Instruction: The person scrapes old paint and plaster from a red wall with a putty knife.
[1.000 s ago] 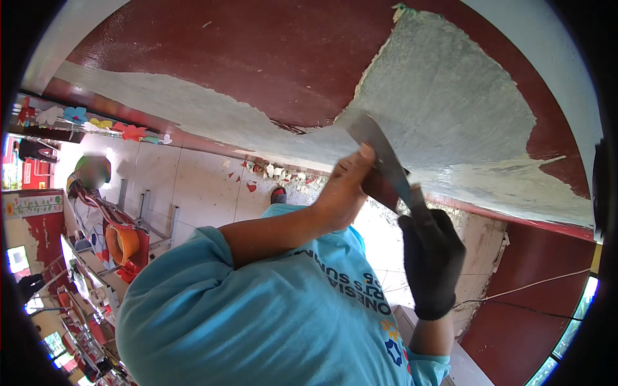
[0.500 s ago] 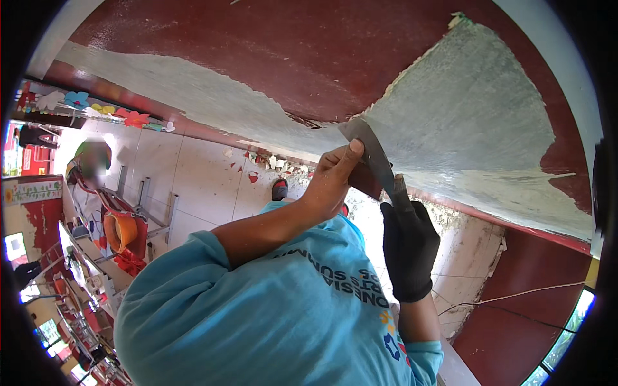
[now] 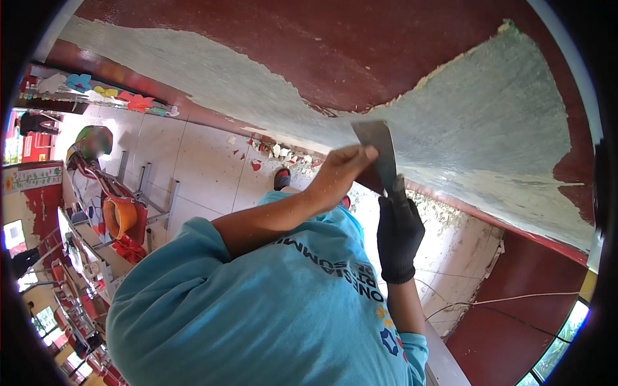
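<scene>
My right hand (image 3: 400,238), in a black knit glove, grips the handle of a scraper (image 3: 376,143) with a wide metal blade. The blade points up toward the wall, just below the ragged paint edge. My bare left hand (image 3: 341,168) is closed beside the blade, its thumb tip by the blade's edge. A dark red flat piece (image 3: 369,180), coloured like the wall paint, shows between the left fingers and the blade. Dark red paint (image 3: 283,48) covers part of the wall. Elsewhere the grey-green surface (image 3: 476,116) lies bare.
Paint flakes (image 3: 277,152) litter the tiled floor (image 3: 199,148) along the wall's foot. At left, another person (image 3: 90,151) is near an orange bucket (image 3: 118,217) and metal-legged furniture. Paper flowers (image 3: 135,101) line a ledge. A cable (image 3: 515,297) runs at lower right.
The scraper and my gloved right hand have shifted slightly left, and the blade has turned more upright. My left thumb has slid lower along the blade. The view has moved a little.
</scene>
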Available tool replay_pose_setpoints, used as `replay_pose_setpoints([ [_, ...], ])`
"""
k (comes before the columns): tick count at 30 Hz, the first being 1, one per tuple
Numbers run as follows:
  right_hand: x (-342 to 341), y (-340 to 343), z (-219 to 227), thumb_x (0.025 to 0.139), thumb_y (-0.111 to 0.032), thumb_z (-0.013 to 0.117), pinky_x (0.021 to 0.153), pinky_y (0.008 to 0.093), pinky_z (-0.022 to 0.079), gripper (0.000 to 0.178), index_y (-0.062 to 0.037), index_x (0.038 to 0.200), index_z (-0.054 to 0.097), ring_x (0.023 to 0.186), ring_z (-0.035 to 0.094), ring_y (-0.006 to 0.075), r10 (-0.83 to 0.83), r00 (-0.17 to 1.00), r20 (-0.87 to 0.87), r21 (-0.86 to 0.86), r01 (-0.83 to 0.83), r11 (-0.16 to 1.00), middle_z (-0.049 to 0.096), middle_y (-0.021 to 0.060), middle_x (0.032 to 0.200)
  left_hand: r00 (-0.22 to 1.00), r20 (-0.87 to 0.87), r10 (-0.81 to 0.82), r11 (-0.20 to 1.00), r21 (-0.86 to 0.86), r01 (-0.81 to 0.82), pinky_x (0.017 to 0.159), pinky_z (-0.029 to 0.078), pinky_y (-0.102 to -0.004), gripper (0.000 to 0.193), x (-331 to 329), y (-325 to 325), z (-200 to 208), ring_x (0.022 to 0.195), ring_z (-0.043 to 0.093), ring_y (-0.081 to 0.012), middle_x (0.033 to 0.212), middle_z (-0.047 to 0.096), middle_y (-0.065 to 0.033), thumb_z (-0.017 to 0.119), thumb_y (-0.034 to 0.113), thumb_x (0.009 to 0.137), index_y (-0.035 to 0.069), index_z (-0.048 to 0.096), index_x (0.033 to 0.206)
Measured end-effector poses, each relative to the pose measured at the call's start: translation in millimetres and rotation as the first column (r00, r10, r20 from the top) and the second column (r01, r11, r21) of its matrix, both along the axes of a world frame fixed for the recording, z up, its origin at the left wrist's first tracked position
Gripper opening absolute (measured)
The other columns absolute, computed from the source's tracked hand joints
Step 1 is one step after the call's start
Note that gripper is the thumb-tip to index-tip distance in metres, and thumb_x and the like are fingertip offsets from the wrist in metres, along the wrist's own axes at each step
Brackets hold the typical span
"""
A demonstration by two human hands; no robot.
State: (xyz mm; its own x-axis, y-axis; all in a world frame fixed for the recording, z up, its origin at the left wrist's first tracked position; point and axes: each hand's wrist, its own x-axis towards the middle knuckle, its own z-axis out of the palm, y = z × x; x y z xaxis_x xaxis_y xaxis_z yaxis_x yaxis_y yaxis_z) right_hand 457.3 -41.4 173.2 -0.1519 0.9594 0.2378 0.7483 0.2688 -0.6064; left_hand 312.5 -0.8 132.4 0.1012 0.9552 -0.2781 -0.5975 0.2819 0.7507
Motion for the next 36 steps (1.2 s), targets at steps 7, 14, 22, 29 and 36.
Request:
replay_pose_setpoints([
  [7,-20,1,2,0.078,-0.003,0.065,0.052,0.0315,0.046,0.049,-0.0147,0.124,0.054,0.058,0.058,0.0246,-0.012,0.997,-0.081,0.059,0.017,0.998,0.058,0.0138,0.072,0.995,0.098,0.017,0.993,0.116,-0.028,0.065,0.049,-0.0227,0.026,-13,4,-1,0.069,0.06,-0.0087,0.079,0.065,-0.0048,0.059,0.027,0.088,0.002,0.064,0.084],
  [14,-27,3,-12,0.078,0.0,0.063,0.055,0.0315,0.048,0.05,-0.0104,0.125,0.052,0.06,0.06,0.0241,-0.013,0.99,-0.141,0.036,0.018,0.999,0.06,0.0145,0.074,0.999,-0.014,-0.049,0.998,0.039,0.05,0.075,0.045,-0.024,0.024,-28,4,10,0.079,0.057,-0.0077,0.086,0.065,-0.0019,0.059,0.026,0.089,0.003,0.065,0.089],
  [22,-42,-5,-42,0.08,-0.001,0.061,0.055,0.0302,0.047,0.051,-0.0042,0.128,0.047,0.059,0.058,0.0227,-0.025,1.0,0.004,0.091,0.024,0.996,0.061,0.0146,0.074,0.991,-0.131,0.009,1.0,0.013,-0.007,0.056,0.03,-0.0217,0.028,-36,2,3,0.061,0.036,-0.0024,0.063,0.045,0.0088,0.061,0.024,0.088,0.01,0.058,0.064],
  [29,-67,-7,-62,0.09,-0.009,0.048,0.056,0.0267,0.046,0.043,-0.0036,0.132,0.041,0.056,0.052,0.0136,-0.169,0.972,-0.166,-0.063,0.161,0.985,0.063,0.0092,0.076,0.923,-0.364,-0.127,0.989,0.019,0.143,0.054,0.035,-0.0189,0.033,-61,9,2,0.059,0.043,-0.0015,0.059,0.049,0.0059,0.064,0.028,0.085,0.006,0.055,0.062],
  [36,-95,-15,-81,0.092,-0.009,0.045,0.05,0.0194,0.038,0.047,-0.0034,0.137,0.033,0.057,0.043,0.0027,-0.26,0.826,-0.5,-0.203,0.18,0.962,0.05,-0.0031,0.068,0.902,-0.414,-0.127,0.977,0.106,0.186,0.048,0.035,-0.0209,0.035,-82,9,13,0.054,0.044,-0.0031,0.056,0.049,0.0036,0.064,0.03,0.085,0.001,0.059,0.066],
])
